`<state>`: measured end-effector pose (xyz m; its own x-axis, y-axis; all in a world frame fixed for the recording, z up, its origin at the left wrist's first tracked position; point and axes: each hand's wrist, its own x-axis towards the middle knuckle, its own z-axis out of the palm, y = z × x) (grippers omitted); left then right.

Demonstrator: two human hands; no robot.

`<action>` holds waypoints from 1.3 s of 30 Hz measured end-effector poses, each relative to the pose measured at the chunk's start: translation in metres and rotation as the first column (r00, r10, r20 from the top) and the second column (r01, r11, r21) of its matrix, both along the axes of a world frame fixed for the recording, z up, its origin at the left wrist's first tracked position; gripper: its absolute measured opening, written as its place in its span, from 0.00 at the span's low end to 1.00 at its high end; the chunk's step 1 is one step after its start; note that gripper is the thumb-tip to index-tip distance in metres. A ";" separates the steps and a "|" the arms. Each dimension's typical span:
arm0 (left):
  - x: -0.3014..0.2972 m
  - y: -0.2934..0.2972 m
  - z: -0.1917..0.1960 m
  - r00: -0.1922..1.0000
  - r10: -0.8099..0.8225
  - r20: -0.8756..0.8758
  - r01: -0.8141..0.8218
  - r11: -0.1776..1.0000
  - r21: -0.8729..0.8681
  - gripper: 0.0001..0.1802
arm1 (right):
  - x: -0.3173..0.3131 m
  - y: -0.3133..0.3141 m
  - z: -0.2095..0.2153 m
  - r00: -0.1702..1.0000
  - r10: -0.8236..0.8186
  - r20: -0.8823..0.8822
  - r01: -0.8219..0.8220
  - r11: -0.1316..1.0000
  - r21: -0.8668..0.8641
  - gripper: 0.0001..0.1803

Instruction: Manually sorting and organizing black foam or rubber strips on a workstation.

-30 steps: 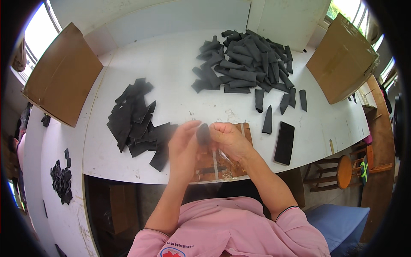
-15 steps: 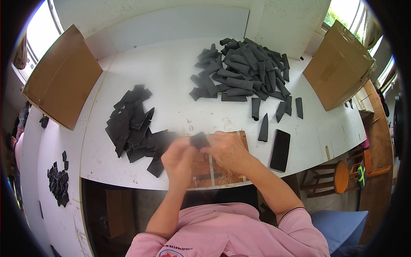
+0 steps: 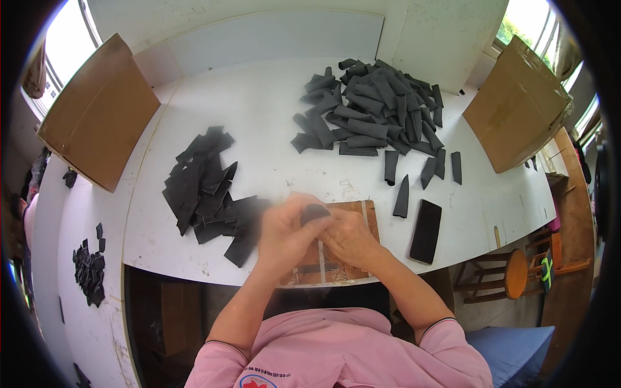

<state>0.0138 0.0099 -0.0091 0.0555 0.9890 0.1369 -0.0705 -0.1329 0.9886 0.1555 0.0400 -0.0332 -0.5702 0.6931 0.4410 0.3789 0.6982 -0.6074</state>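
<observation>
Both my hands meet over a worn brown board [image 3: 352, 271] at the table's front edge. My left hand [image 3: 288, 226] and my right hand [image 3: 349, 236] are closed around one dark grey fabric piece [image 3: 315, 214], which shows only in part between the fingers. Left of my hands lies a pile of flat dark fabric pieces [image 3: 204, 187], its nearest ones close to my left wrist. Farther off to the right is a heap of rolled, tube-like dark pieces [image 3: 375, 107]. Several such pieces lie apart, among them a pointed one [image 3: 402, 197].
A black phone [image 3: 425, 231] lies right of the board. Cardboard boxes stand at the left [image 3: 100, 116] and right [image 3: 517, 107] of the white table [image 3: 259, 97]. Small dark scraps [image 3: 88, 271] lie on the left side surface. A wooden stool [image 3: 515, 273] stands beyond the right front edge.
My left hand has moved right and up against my right hand. The fabric piece has shifted slightly right and is now more enclosed by the fingers.
</observation>
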 end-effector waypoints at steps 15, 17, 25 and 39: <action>0.011 -0.010 0.011 0.918 0.099 0.384 -0.161 0.978 0.133 0.09 | 0.000 0.005 0.009 0.998 -0.017 0.066 0.018 1.000 -0.017 0.14; 0.014 -0.010 0.010 0.896 0.096 0.434 -0.172 0.976 0.137 0.09 | 0.000 0.006 0.013 0.998 -0.018 0.060 0.018 1.000 0.005 0.14; -0.009 -0.006 0.008 0.693 0.095 0.714 -0.225 0.970 0.089 0.08 | -0.005 0.011 0.022 0.986 0.015 0.168 -0.044 0.984 0.172 0.16; -0.029 -0.007 0.021 0.926 0.283 0.249 -0.344 0.905 0.250 0.04 | -0.005 0.002 0.010 0.995 0.035 0.098 -0.043 0.996 0.078 0.13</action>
